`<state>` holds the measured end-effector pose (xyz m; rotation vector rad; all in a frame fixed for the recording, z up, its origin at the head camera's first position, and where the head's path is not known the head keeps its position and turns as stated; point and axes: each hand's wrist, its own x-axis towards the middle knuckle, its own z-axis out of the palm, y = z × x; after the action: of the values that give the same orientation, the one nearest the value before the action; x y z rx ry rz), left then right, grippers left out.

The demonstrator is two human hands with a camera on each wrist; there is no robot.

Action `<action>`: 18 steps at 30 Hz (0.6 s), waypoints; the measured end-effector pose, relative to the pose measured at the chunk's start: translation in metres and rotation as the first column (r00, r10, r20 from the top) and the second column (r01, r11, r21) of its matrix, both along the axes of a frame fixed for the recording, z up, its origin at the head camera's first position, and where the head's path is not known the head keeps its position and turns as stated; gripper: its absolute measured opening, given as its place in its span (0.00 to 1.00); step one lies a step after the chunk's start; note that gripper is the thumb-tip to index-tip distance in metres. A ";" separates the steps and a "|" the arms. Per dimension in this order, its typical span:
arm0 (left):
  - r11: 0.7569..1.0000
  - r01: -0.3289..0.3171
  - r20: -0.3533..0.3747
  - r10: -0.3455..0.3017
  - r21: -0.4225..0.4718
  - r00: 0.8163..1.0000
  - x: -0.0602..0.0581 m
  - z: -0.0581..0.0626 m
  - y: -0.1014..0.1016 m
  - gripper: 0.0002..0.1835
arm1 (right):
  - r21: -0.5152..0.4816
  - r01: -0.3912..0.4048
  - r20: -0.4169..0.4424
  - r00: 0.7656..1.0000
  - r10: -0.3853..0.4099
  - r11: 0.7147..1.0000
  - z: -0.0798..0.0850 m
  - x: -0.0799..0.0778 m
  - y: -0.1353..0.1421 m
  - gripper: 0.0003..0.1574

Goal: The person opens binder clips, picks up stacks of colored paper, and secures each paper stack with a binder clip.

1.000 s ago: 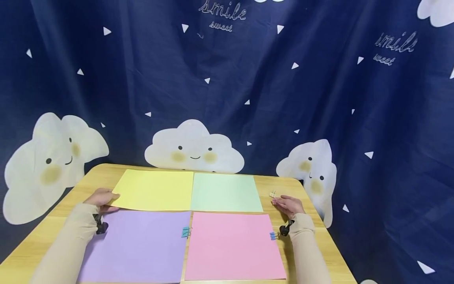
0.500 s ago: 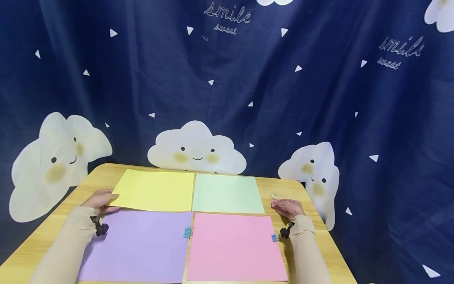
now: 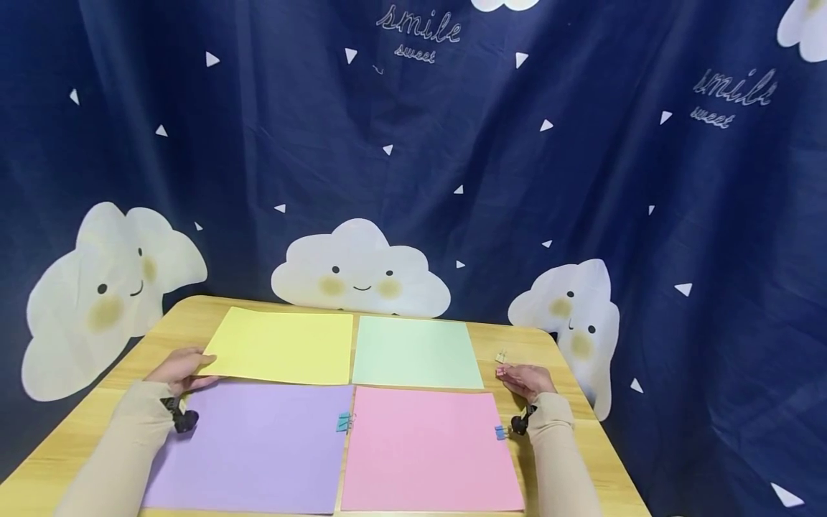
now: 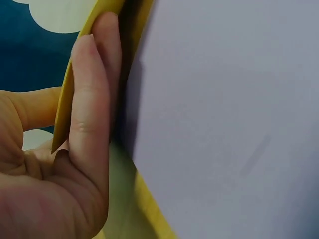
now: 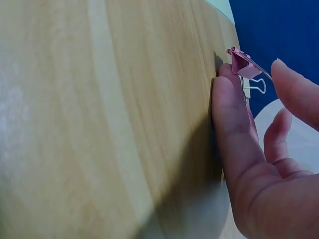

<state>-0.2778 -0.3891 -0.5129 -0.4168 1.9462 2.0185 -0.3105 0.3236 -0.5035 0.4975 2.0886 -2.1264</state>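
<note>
Two outstretched hands (image 3: 183,370) (image 3: 528,380), left pinching sheet (image 3: 281,346), right clip (image 5: 244,67)

In L-wrist view, yellow sheet (image 4: 65,112) hides thumb tip of L hand (image 4: 82,149); purple sheet (image 4: 214,99), R of grip, is cut off. Just behind pink clip (image 5: 247,70) in R hand (image 5: 264,189), pale clip (image 3: 500,359) is mostly hidden in R-wrist view, too small for detail in head view.

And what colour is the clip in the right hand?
The clip is pink, seen best in the right wrist view.
</note>
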 end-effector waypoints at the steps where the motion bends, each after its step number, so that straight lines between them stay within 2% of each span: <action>1: 1.000 0.003 -0.003 -0.003 -0.001 1.000 0.000 0.000 0.000 0.40 | 0.002 0.005 0.004 1.000 -0.005 1.000 0.000 0.000 0.000 0.20; 4: 1.000 0.008 -0.014 -0.008 0.007 1.000 0.000 -0.002 0.000 0.39 | 0.008 0.026 0.019 0.999 -0.027 1.000 0.000 0.001 -0.001 0.18; 9: 0.999 -0.020 -0.011 0.020 0.038 1.000 -0.001 -0.006 -0.001 0.39 | 0.023 0.051 0.043 0.998 -0.052 0.998 0.001 0.000 -0.001 0.17; 18: 0.994 -0.038 -0.011 0.039 0.100 0.999 -0.001 -0.010 -0.002 0.40 | 0.026 0.021 0.037 0.999 -0.022 0.999 0.002 0.001 -0.001 0.18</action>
<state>-0.2790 -0.3909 -0.5224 -0.4214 1.8482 2.1373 -0.3096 0.3224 -0.5019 0.5607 2.1021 -2.0872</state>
